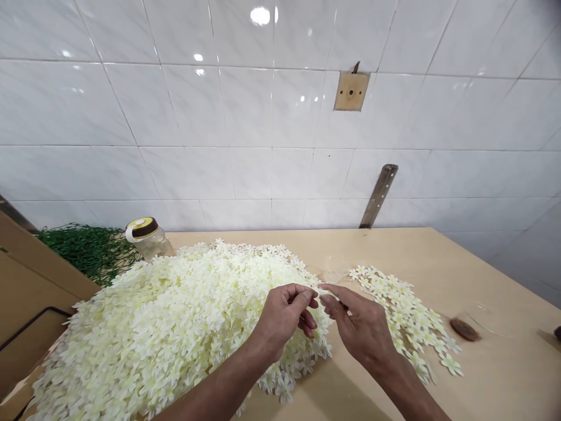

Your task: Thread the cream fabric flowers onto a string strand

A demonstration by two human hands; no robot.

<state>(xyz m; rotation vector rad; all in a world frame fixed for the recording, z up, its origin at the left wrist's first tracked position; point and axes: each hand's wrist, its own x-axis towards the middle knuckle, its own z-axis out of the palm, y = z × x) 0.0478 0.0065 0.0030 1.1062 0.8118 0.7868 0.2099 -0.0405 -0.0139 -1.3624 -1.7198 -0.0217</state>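
Over the right edge of a large heap of white artificial flowers (175, 321), my left hand (284, 316) is closed in a pinch, thumb against forefinger. Facing it, my right hand (362, 324) pinches too, its fingertips almost touching the left ones. A small artificial flower (323, 292), mostly covered by the fingers, shows as a white bit between the two pinches. To the right of my right hand lies a smaller, flatter spread of the same pale flowers (407, 316), partly behind my wrist.
At the back left stand a clear bottle (149, 237) with a brown and yellow lid and a tangle of green strands (90, 248). A cardboard box (30, 292) borders the heap. A dark brown round object (465, 329) lies right on the table (495, 280). A tiled wall rises behind.
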